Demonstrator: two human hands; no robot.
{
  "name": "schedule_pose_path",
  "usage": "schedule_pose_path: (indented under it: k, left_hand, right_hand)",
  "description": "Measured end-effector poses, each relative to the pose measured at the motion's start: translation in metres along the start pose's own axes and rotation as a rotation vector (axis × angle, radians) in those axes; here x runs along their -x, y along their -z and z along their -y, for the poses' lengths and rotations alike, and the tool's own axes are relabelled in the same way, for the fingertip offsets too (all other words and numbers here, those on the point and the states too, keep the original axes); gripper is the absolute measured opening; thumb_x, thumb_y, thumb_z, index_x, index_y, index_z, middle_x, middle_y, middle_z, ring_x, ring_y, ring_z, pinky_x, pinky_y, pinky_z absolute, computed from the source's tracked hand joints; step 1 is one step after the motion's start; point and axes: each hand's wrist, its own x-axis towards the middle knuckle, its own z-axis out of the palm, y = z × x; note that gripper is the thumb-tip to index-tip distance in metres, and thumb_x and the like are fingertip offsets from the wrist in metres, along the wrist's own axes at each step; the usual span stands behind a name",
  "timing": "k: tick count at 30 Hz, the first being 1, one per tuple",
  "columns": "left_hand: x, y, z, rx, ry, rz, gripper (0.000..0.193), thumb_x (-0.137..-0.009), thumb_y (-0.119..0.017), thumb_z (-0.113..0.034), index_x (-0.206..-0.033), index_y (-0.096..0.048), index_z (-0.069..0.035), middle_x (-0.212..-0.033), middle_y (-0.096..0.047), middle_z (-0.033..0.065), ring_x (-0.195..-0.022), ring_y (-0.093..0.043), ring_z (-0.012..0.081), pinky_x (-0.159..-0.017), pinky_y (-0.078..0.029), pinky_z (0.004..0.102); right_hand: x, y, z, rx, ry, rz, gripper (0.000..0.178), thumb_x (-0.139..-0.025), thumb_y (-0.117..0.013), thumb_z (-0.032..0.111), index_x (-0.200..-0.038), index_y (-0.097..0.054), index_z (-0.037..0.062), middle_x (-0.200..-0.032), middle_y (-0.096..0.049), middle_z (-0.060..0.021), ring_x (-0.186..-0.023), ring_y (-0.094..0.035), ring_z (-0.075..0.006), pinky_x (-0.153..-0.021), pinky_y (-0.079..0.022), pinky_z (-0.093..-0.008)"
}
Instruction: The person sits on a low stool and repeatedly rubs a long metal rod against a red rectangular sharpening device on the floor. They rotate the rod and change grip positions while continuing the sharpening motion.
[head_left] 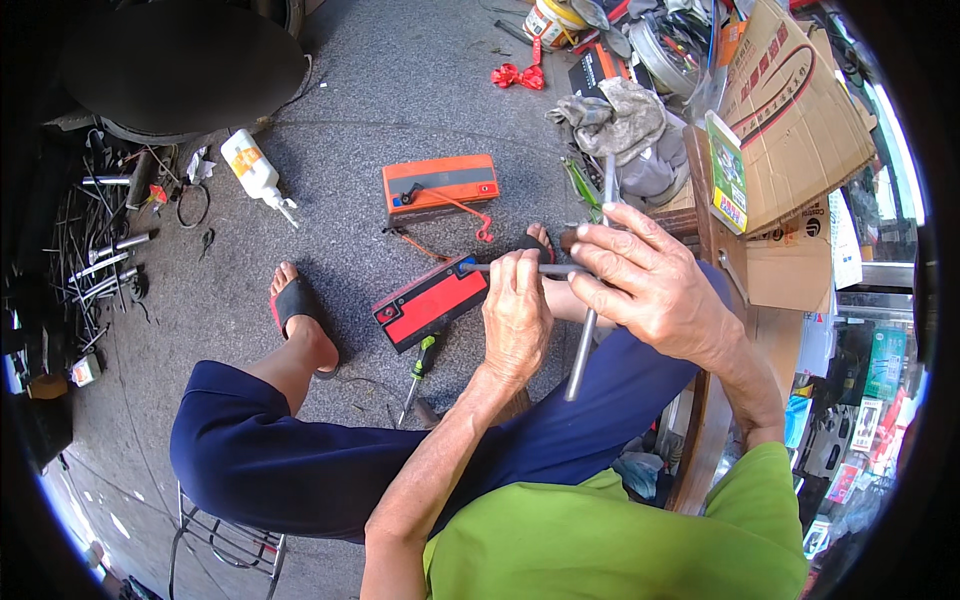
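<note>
My left hand (517, 312) is closed around the shaft of a metal T-handle wrench (582, 355). The shaft's far end meets the blue corner terminal of a black battery with a red top (425, 308), which lies tilted on the floor. At the crossbar is my right hand (655, 290), its fingers apart and stretched across the bar, partly hiding it. Just beyond sits a battery with an orange top (450, 172), a red-capped lead lying over it. A green-and-black screwdriver (424, 355) is below the nearer battery.
A white squeeze bottle (250, 165) lies left of the batteries. Metal rods and tools (105, 270) crowd the far left. To the right are a grey rag (630, 115), a wooden bench edge (720, 400) and a cardboard box (800, 120). My sandalled foot (300, 315) rests on the floor.
</note>
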Motion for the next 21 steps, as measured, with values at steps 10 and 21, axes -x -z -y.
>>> schedule_pose_path:
  k: [10, 21]
  left_hand:
    - [-0.019, 0.012, -0.011, 0.154, 0.002, -0.089, 0.038, -0.077, -0.057, 0.011, -0.114, -0.053, 0.003, -0.098, -0.058, 0.0185, -0.092, -0.057, 0.0375, -0.08, -0.049, 0.0456]
    - [-0.016, 0.012, -0.009, 0.04, -0.065, -0.07, 0.033, -0.078, -0.056, 0.011, -0.11, -0.053, 0.004, -0.095, -0.057, 0.0199, -0.088, -0.056, 0.0376, -0.077, -0.049, 0.0453]
  right_hand:
    - [-0.024, 0.004, -0.008, -0.092, -0.104, -0.23, 0.039, -0.069, -0.074, 0.027, -0.097, -0.068, 0.0004, -0.095, -0.067, -0.0088, -0.075, -0.069, -0.0182, -0.059, -0.055, -0.0288]
    - [-0.016, 0.018, -0.004, -0.035, -0.27, -0.379, 0.02, -0.073, -0.08, 0.011, -0.087, -0.067, 0.0032, -0.07, -0.062, -0.0046, -0.054, -0.062, -0.0163, -0.045, -0.046, -0.0286]
